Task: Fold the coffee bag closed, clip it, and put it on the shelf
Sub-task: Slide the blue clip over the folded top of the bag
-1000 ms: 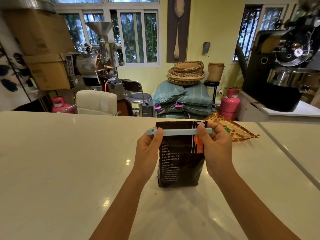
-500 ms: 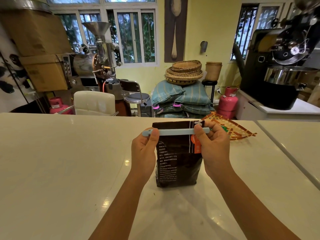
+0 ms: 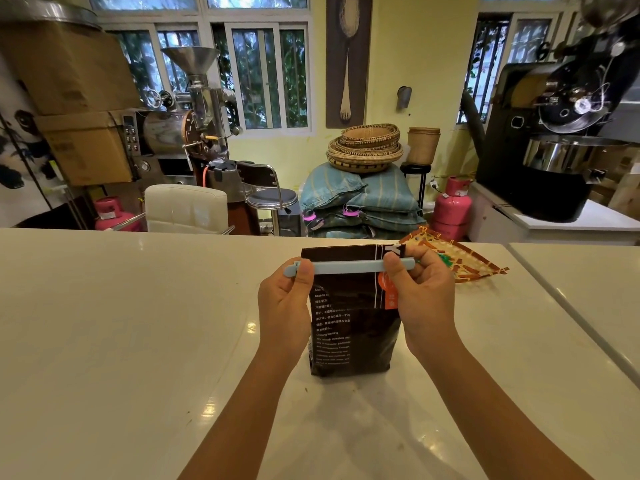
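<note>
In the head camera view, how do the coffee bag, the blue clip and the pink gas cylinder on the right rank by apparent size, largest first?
1. coffee bag
2. pink gas cylinder, though it stands much farther away, so its true size is unsure
3. blue clip, long but thin

Left hand (image 3: 284,303) slid slightly inward along clip (image 3: 348,267), toward bag (image 3: 349,317) edge

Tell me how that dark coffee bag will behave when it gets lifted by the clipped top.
The coffee bag stands upright on the white counter and bulges low down, so it probably carries real weight. Its creased upper part looks floppy and may sag. The blue clip, pinched by the left hand and right hand, looks stiff.
</note>
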